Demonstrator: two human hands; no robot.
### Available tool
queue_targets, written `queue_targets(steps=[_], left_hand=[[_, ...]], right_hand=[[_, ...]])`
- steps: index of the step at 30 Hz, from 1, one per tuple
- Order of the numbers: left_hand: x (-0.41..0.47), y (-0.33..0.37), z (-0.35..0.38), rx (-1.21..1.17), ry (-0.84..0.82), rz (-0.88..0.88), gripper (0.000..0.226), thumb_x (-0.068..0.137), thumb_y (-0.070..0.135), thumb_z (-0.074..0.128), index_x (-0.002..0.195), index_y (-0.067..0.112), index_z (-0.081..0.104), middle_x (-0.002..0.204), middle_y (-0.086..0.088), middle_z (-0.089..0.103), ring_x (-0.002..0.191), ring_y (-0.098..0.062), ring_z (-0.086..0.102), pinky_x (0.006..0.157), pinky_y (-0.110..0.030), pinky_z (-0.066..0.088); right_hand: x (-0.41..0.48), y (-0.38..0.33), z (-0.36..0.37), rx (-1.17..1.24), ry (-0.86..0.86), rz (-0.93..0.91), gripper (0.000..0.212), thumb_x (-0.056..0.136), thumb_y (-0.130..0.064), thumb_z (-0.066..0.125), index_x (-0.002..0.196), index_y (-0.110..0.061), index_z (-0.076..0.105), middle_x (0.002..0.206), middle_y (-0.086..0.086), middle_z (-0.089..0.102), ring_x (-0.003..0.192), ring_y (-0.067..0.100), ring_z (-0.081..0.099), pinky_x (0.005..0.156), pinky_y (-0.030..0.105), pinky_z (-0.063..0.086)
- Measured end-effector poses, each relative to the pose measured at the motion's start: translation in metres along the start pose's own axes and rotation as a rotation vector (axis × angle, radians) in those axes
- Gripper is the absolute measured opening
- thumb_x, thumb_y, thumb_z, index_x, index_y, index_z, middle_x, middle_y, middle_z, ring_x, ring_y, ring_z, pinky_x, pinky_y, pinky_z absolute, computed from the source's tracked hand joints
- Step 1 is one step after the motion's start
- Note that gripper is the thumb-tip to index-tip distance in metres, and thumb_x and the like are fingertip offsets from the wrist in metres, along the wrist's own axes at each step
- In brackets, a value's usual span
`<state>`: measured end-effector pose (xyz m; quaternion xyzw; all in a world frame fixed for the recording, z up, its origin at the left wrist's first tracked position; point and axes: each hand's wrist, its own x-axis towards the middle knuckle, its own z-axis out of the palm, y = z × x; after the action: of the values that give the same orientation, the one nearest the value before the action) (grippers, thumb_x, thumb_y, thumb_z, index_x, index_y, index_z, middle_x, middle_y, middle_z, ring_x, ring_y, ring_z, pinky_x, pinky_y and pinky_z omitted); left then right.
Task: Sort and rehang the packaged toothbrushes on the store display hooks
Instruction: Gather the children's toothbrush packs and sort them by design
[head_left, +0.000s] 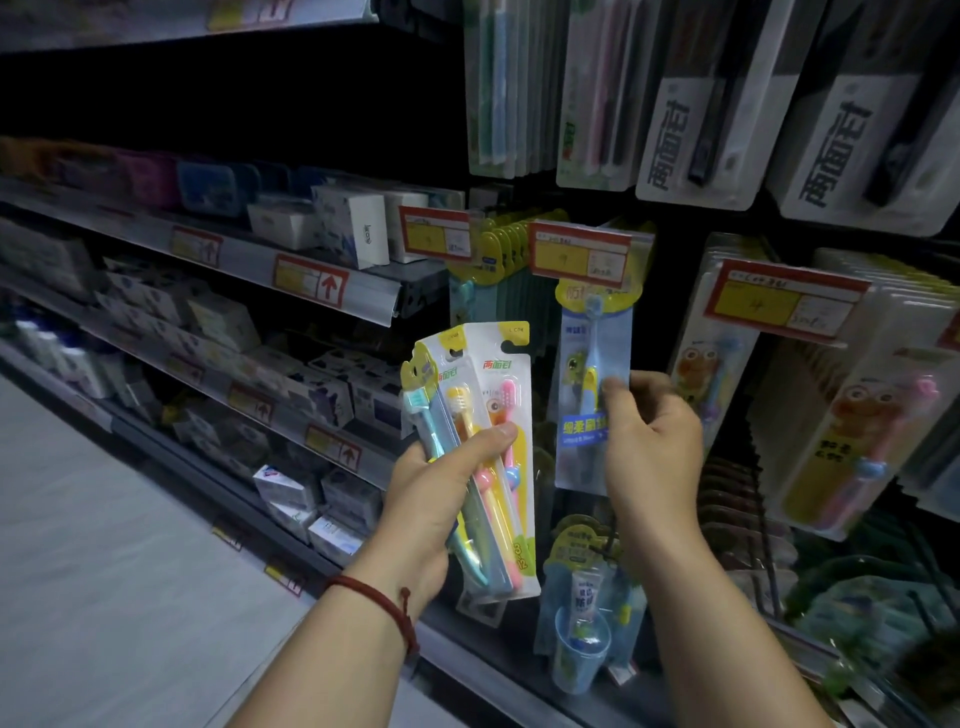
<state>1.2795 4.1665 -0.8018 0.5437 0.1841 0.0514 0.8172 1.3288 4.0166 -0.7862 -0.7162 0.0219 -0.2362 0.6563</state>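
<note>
Holds fanned packs (483, 395) upright in left grip (441, 483), thumb across fronts. Pinches blue pack (587, 364) by right edge in right grip (654, 447), top behind price tag (582, 252).

White boxes (358, 228) line the left shelves (244, 258) above red-yellow price tags (310, 280).
</note>
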Motion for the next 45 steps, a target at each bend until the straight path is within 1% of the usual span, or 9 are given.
queue_targets(steps=[5, 12, 15, 22, 28, 31, 35, 39, 45], left_hand=[[0.003, -0.001, -0.003, 0.012, 0.016, 0.014, 0.048, 0.074, 0.023, 0.091, 0.116, 0.015, 0.069, 0.092, -0.006, 0.082, 0.079, -0.022, 0.080, 0.069, -0.033, 0.062], [-0.004, -0.003, -0.003, 0.027, -0.010, 0.031, 0.048, 0.075, 0.024, 0.091, 0.117, 0.015, 0.070, 0.096, -0.007, 0.082, 0.089, -0.028, 0.079, 0.085, -0.043, 0.063], [-0.009, -0.003, -0.003, 0.026, -0.022, 0.043, 0.049, 0.075, 0.025, 0.091, 0.118, 0.016, 0.070, 0.098, -0.007, 0.082, 0.089, -0.027, 0.080, 0.084, -0.043, 0.063], [-0.033, -0.016, 0.011, 0.133, -0.066, 0.149, 0.047, 0.074, 0.017, 0.091, 0.116, 0.015, 0.070, 0.098, -0.006, 0.082, 0.088, -0.026, 0.080, 0.082, -0.045, 0.065], [-0.049, -0.034, 0.038, 0.200, -0.115, 0.179, 0.045, 0.074, 0.016, 0.092, 0.114, 0.016, 0.072, 0.100, -0.005, 0.082, 0.089, -0.023, 0.080, 0.079, -0.041, 0.064], [-0.054, -0.040, 0.053, 0.218, -0.120, 0.187, 0.046, 0.073, 0.017, 0.093, 0.113, 0.016, 0.072, 0.099, -0.004, 0.082, 0.087, -0.021, 0.080, 0.077, -0.040, 0.065], [-0.058, -0.046, 0.069, 0.222, -0.086, 0.201, 0.038, 0.075, 0.017, 0.092, 0.106, 0.018, 0.071, 0.091, -0.002, 0.082, 0.082, -0.019, 0.079, 0.070, -0.034, 0.063], [-0.054, -0.043, 0.076, 0.255, -0.076, 0.224, 0.038, 0.076, 0.024, 0.092, 0.106, 0.024, 0.070, 0.091, 0.004, 0.080, 0.080, -0.013, 0.077, 0.070, -0.032, 0.061], [-0.046, -0.041, 0.078, 0.251, -0.090, 0.246, 0.038, 0.075, 0.028, 0.092, 0.106, 0.024, 0.071, 0.088, 0.005, 0.080, 0.075, -0.009, 0.076, 0.066, -0.029, 0.058]], right_hand=[[0.016, 0.007, 0.001, 0.013, -0.029, 0.125, 0.027, 0.098, -0.043, 0.064, 0.097, -0.016, 0.069, 0.088, 0.007, 0.072, 0.085, 0.022, 0.068, 0.084, 0.049, 0.056], [0.001, 0.004, -0.011, -0.218, -0.082, 0.046, 0.060, 0.089, -0.048, 0.074, 0.134, -0.016, 0.051, 0.099, -0.003, 0.063, 0.086, 0.013, 0.060, 0.077, 0.032, 0.047], [-0.012, 0.005, -0.018, -0.245, -0.175, 0.014, 0.041, 0.089, -0.043, 0.075, 0.121, -0.022, 0.062, 0.110, -0.002, 0.067, 0.102, 0.015, 0.064, 0.089, 0.034, 0.055], [-0.042, 0.002, -0.050, -0.001, -0.652, 0.201, 0.011, 0.091, -0.015, 0.076, 0.102, -0.013, 0.074, 0.090, 0.021, 0.073, 0.071, 0.021, 0.069, 0.069, 0.040, 0.061], [-0.054, 0.003, -0.092, 0.095, -0.538, 0.259, 0.008, 0.096, -0.010, 0.069, 0.102, -0.012, 0.074, 0.101, 0.022, 0.074, 0.091, 0.033, 0.076, 0.075, 0.049, 0.062], [-0.058, 0.004, -0.112, 0.166, -0.459, 0.291, 0.010, 0.099, -0.009, 0.063, 0.107, -0.007, 0.069, 0.103, 0.026, 0.072, 0.088, 0.030, 0.074, 0.066, 0.036, 0.062], [-0.052, 0.006, -0.130, 0.235, -0.291, 0.291, 0.017, 0.102, -0.014, 0.059, 0.116, -0.011, 0.068, 0.101, 0.014, 0.078, 0.095, 0.038, 0.074, 0.072, 0.042, 0.058], [-0.033, 0.007, -0.140, 0.119, -0.214, 0.227, 0.023, 0.103, -0.017, 0.057, 0.123, -0.022, 0.068, 0.103, -0.004, 0.079, 0.091, 0.008, 0.075, 0.067, 0.018, 0.058], [-0.012, 0.001, -0.129, -0.127, -0.274, 0.040, 0.038, 0.105, -0.022, 0.055, 0.142, -0.028, 0.057, 0.130, -0.018, 0.066, 0.120, -0.005, 0.059, 0.107, 0.026, 0.049]])
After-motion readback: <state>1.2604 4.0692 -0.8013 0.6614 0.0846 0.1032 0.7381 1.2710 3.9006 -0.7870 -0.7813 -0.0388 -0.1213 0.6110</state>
